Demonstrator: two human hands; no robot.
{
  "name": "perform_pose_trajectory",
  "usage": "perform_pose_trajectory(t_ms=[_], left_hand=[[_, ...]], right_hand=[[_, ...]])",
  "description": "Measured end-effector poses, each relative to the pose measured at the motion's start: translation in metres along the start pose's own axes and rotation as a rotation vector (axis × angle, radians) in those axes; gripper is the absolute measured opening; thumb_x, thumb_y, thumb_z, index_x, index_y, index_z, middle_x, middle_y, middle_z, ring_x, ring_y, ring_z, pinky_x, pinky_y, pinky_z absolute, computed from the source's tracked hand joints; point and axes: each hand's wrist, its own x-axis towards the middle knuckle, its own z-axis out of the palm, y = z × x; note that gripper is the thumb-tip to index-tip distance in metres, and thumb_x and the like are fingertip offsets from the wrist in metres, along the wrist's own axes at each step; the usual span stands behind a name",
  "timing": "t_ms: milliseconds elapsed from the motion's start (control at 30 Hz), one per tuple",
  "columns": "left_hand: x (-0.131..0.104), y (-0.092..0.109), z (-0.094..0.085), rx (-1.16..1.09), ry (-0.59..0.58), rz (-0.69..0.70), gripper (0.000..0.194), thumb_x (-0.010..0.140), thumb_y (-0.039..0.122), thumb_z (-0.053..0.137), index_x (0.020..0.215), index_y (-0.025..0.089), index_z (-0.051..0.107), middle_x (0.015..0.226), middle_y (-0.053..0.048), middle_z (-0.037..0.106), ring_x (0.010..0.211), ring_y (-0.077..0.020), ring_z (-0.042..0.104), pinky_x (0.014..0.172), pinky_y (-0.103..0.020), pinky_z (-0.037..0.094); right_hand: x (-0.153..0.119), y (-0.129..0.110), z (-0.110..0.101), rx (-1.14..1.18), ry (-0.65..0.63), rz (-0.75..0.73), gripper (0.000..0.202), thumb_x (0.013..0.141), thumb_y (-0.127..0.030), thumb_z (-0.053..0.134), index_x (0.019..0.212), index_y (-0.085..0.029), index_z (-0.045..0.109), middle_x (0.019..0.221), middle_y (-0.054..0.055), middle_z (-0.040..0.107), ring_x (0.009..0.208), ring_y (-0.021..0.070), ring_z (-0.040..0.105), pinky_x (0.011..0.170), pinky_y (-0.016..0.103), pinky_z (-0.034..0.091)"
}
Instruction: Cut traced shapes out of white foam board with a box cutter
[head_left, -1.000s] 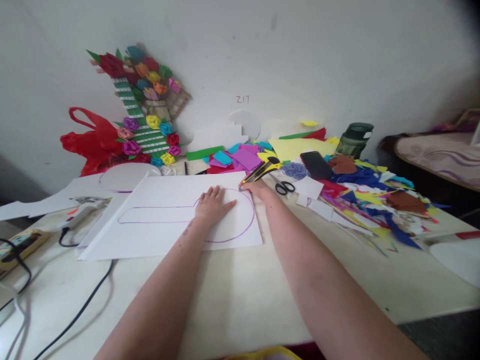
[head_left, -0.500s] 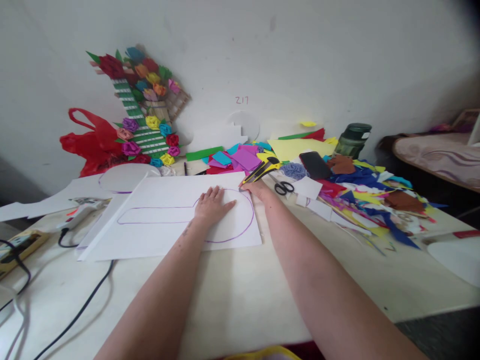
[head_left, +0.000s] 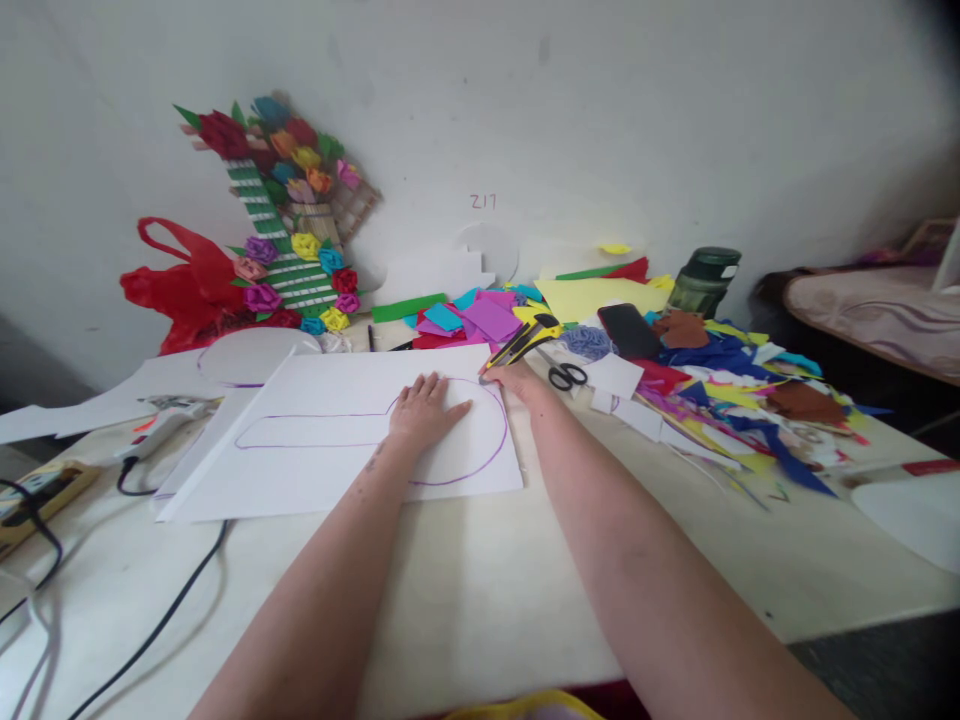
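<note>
A white sheet of board (head_left: pixel 315 475) lies on the table, marked in purple with a round shape and a long straight strip to its left. My left hand (head_left: pixel 426 412) rests flat on the round part, fingers spread. Closed around a yellow and black utility knife (head_left: pixel 525 338), my right hand (head_left: pixel 514 380) is at the upper right of the circle. The knife's tip touches or nearly touches the board near the purple line. Just right of that hand lie black-handled scissors (head_left: pixel 568 376).
Coloured paper scraps (head_left: pixel 720 370), a phone (head_left: pixel 630 330) and a dark green bottle (head_left: pixel 705 282) occupy the right and back. Paper flowers (head_left: pixel 300 240) and a red bag (head_left: pixel 191 285) stand back left. A glue gun (head_left: pixel 161 428), power strip (head_left: pixel 45 500) and cords are at left.
</note>
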Motion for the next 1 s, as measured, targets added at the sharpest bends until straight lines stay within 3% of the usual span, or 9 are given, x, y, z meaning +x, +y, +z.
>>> perform_pose_trajectory(t_ms=[600, 1000], left_hand=[[0.000, 0.000, 0.000, 0.013, 0.002, 0.005, 0.082, 0.081, 0.072, 0.015, 0.144, 0.020, 0.025, 0.152, -0.003, 0.018, 0.139, -0.0219, 0.013, 0.111, -0.041, 0.016], [0.001, 0.000, -0.001, 0.000, 0.017, -0.008, 0.081, 0.080, 0.073, 0.018, 0.143, 0.023, 0.028, 0.152, -0.003, 0.019, 0.139, -0.0231, 0.014, 0.111, -0.044, 0.016]], right_hand=[[0.004, 0.007, 0.000, 0.042, 0.023, 0.024, 0.011, 0.050, -0.009, 0.055, 0.057, -0.014, 0.062, 0.054, -0.002, 0.056, 0.052, 0.0090, 0.046, 0.052, 0.022, 0.038], [0.005, -0.002, 0.007, -0.098, 0.082, 0.049, 0.013, 0.052, -0.006, 0.059, 0.062, -0.013, 0.062, 0.064, 0.002, 0.063, 0.059, 0.0111, 0.054, 0.052, 0.022, 0.042]])
